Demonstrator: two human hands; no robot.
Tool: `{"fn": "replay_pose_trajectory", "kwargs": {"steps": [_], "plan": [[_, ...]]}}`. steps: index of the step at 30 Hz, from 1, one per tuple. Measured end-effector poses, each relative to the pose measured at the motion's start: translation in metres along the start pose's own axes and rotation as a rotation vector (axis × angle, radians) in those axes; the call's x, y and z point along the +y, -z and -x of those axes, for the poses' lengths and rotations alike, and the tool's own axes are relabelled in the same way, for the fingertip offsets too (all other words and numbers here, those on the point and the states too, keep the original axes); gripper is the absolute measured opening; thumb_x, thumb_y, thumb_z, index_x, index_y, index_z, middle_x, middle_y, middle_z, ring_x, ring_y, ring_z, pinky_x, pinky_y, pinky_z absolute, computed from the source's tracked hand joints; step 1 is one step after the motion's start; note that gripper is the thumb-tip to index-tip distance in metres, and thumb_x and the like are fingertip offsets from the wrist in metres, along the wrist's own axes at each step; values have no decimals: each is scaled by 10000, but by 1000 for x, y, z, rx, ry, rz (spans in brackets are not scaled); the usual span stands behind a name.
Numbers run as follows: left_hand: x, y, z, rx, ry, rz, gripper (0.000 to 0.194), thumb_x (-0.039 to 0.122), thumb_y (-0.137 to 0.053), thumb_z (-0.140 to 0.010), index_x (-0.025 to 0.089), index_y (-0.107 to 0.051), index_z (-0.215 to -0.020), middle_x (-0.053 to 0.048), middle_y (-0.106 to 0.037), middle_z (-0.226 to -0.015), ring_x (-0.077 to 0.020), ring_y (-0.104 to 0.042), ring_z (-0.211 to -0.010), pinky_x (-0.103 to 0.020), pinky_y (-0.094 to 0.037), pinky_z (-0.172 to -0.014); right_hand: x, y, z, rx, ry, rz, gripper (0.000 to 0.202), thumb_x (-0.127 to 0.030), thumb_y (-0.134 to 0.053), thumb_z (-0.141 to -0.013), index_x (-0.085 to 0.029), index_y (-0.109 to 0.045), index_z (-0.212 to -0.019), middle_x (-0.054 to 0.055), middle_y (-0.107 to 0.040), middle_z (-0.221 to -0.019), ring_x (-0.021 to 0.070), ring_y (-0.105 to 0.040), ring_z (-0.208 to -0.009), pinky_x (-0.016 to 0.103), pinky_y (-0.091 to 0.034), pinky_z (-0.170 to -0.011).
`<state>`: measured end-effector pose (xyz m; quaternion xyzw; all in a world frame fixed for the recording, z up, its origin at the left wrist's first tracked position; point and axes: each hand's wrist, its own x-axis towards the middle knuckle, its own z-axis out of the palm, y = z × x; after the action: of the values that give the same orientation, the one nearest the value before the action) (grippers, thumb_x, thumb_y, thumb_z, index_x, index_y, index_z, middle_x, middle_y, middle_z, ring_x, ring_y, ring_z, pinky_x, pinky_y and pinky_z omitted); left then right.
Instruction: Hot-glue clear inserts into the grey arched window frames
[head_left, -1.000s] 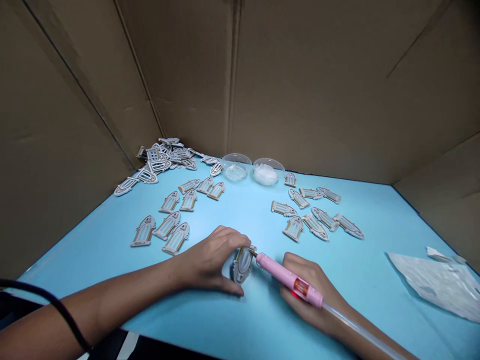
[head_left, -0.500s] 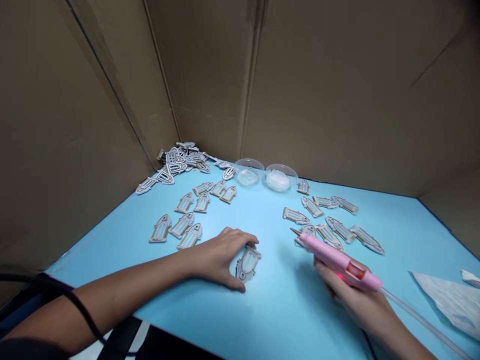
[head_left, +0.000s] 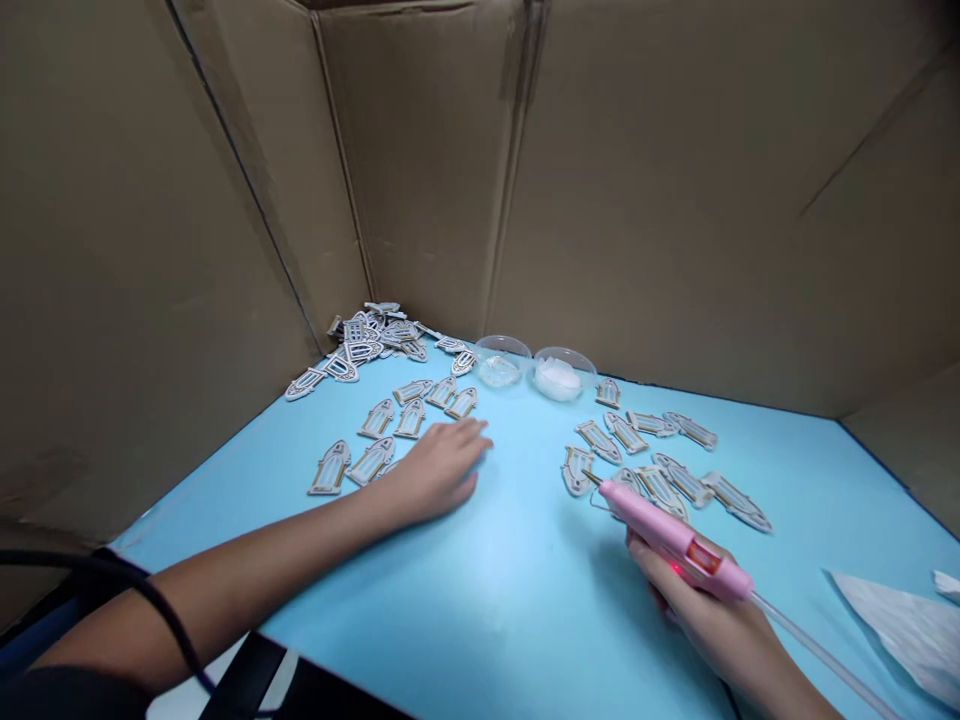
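Observation:
My right hand [head_left: 697, 600] is wrapped round a pink hot glue gun [head_left: 667, 530], whose metal nozzle points to the left. A clear glue stick [head_left: 817, 650] sticks out of the gun's back end, and a red light glows by its grip. The nozzle tip overlaps a small arched window-shaped piece [head_left: 576, 472] in the right group; I cannot tell whether they touch. My left hand [head_left: 442, 468] is open, fingers reaching forward, with nothing visible in it. Beside it lies the left group of arched pieces [head_left: 371, 462], partly hidden by the hand.
At the back left is a heap of arched pieces [head_left: 375, 335]. Two clear round tubs [head_left: 501, 362] stand at the back, one with white material [head_left: 556, 380]. White paper [head_left: 900, 620] lies at the right. Cardboard walls [head_left: 637, 200] enclose the blue tabletop [head_left: 480, 620].
My left hand has let go of the arched piece and moved back towards the left group. One more piece now lies at the left of the right group. The glue gun has barely moved.

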<state>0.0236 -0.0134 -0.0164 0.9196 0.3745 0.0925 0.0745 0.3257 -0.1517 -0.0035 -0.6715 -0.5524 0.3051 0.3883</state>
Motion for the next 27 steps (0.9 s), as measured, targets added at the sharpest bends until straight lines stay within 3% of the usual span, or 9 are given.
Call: {"fn": "replay_pose_trajectory", "kwargs": {"steps": [3,5,7,11,13,16,18,23,27], "plan": [[-26,6,-21,40,195,-75,474,188,-529,-953,71,-521,-1412,-296,-434,-1569,-443,-395,-1481,-667,-367,-1135,0,-2,0,-1,-4,22,287,-510,-585,-936,-246,-611,-828,-21,-482,-536,163,-437,-486,302,-327,-468],[-30,8,-24,19,201,-83,386,175,-487,-984,85,-573,-1350,-265,-550,-1449,-411,-498,-1385,-643,-391,-1108,0,-2,0,1,-14,24,283,-507,-589,-933,-244,-615,-830,-21,-477,-535,163,-434,-486,304,-332,-470],[-19,7,-18,-24,149,-82,307,170,-483,-1003,130,-629,-1270,-196,-628,-1332,-359,-572,-1286,-576,-421,-1076,0,-3,0,8,-23,18,276,-507,-602,-926,-245,-619,-840,-24,-472,-533,161,-431,-483,303,-337,-466],[26,4,8,-112,-14,-38,145,224,-589,-990,185,-679,-1098,-114,-663,-1177,-289,-627,-1118,-436,-463,-948,2,-3,-1,-12,-8,-1,267,-496,-625,-919,-243,-632,-834,-19,-479,-544,160,-433,-489,297,-343,-449],[40,4,17,-121,-83,29,105,270,-671,-954,195,-664,-1027,-101,-655,-1145,-284,-624,-1070,-425,-461,-920,4,-3,-2,-39,7,-3,256,-479,-617,-924,-240,-629,-832,-14,-480,-568,160,-445,-508,293,-357,-459],[41,6,19,-88,-112,136,479,385,-833,-800,186,-599,-1166,-168,-569,-1405,-392,-523,-1294,-509,-424,-1039,7,-2,-4,-89,36,15,246,-451,-594,-941,-242,-580,-813,-12,-480,-601,155,-452,-529,285,-372,-475],[35,7,16,-107,-106,216,709,395,-871,-717,178,-521,-1295,-183,-539,-1462,-424,-466,-1376,-531,-395,-1102,6,-1,-7,-151,98,34,257,-431,-586,-943,-239,-540,-777,-3,-498,-635,152,-470,-556,277,-402,-500],[30,2,12,-144,-139,379,733,345,-835,-747,208,-468,-1367,-115,-628,-1357,-359,-551,-1307,-476,-403,-1135,-3,-4,-11,-351,290,76,246,-308,-570,-913,-216,-468,-710,7,-534,-704,138,-523,-602,256,-436,-554],[34,-5,11,-133,-241,370,919,342,-832,-720,194,-374,-1504,-159,-541,-1511,-397,-447,-1445,-524,-329,-1211,-3,-15,-9,-478,413,66,174,-176,-546,-881,-205,-474,-725,12,-569,-735,130,-538,-631,241,-427,-590]]}}
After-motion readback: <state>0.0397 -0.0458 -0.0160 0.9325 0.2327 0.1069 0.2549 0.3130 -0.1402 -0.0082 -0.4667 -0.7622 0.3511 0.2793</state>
